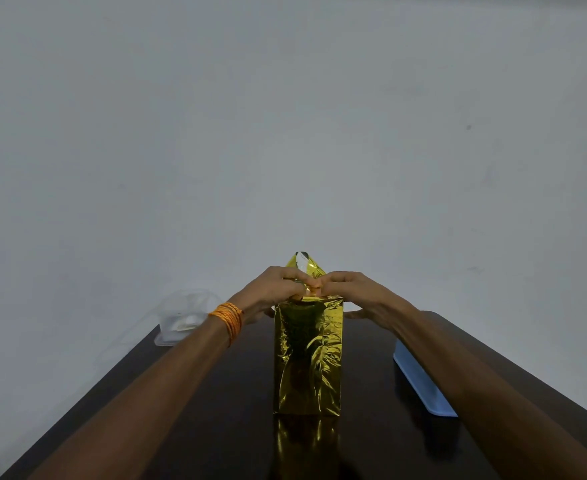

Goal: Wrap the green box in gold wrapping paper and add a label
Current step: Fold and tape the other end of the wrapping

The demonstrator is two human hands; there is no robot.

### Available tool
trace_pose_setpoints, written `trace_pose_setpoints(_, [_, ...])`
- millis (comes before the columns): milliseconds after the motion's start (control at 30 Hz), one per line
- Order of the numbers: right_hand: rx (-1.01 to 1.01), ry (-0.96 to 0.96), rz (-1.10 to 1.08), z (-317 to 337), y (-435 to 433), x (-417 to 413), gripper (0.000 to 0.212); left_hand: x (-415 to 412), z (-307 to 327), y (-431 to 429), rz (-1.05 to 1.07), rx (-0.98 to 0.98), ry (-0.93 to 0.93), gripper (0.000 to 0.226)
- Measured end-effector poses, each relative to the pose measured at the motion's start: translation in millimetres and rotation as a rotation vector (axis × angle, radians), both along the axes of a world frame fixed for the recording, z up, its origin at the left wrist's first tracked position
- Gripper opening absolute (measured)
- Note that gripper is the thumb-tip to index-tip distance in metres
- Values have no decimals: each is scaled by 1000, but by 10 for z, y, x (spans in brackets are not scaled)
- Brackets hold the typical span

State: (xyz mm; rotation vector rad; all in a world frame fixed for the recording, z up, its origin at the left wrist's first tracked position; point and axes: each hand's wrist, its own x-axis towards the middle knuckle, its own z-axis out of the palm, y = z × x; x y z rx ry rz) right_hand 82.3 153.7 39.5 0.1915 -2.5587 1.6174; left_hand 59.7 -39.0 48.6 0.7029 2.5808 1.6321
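Note:
A tall box covered in shiny gold wrapping paper (307, 358) stands upright on the dark table (216, 410), in the middle. No green shows through. A pointed gold flap (306, 263) with a white underside sticks up behind the box's top. My left hand (271, 292), with orange thread round the wrist, and my right hand (358, 294) meet over the top of the box. Their fingertips press and pinch the folded paper there. No label is visible.
A clear plastic container (184, 318) sits at the table's far left corner. A light blue tray (420, 379) lies along the right side under my right forearm. A plain grey wall stands behind the table.

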Motion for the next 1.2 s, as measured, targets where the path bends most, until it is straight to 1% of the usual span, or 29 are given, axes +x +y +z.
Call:
trace_pose_setpoints(100, [-68, 67, -37, -1, 42, 17, 23, -1, 1, -6, 18, 16, -43, 22])
trace_pose_setpoints(167, [-131, 113, -67, -18, 87, 24, 16, -12, -7, -13, 18, 34, -51, 24])
trace_pose_setpoints(233, [-117, 122, -74, -42, 116, 25, 11, 1, -11, -9, 13, 38, -51, 24])
trace_pose_setpoints(433, [-46, 53, -64, -70, 93, -11, 20, -15, -8, 1, 16, -37, -40, 28])
trace_pose_setpoints(533, [-27, 7, -55, -40, 66, -33, 20, -38, 21, -28, 22, -48, -38, 27])
trace_pose_setpoints(600, [13, 13, -58, -10, 53, -40, 19, -64, 21, -46, 14, -54, -42, 31])
trace_pose_setpoints(733, [71, -6, -34, 11, 60, -45, 19, -54, 42, -73, -3, -173, -56, 41])
trace_pose_setpoints(867, [59, -61, -25, 2, 99, -32, 27, -25, 102, -89, -20, -267, -144, 46])
trace_pose_setpoints(933, [49, -81, -18, 2, 90, -32, 28, -9, 117, -88, -19, -268, -159, 49])
trace_pose_setpoints(1067, [33, -96, -14, 86, 3, -10, 20, -10, 61, -71, 18, -222, -163, 51])
trace_pose_setpoints(1200, [11, -94, -35, 113, -79, 39, 21, -9, 44, -95, 21, -199, -177, 51])
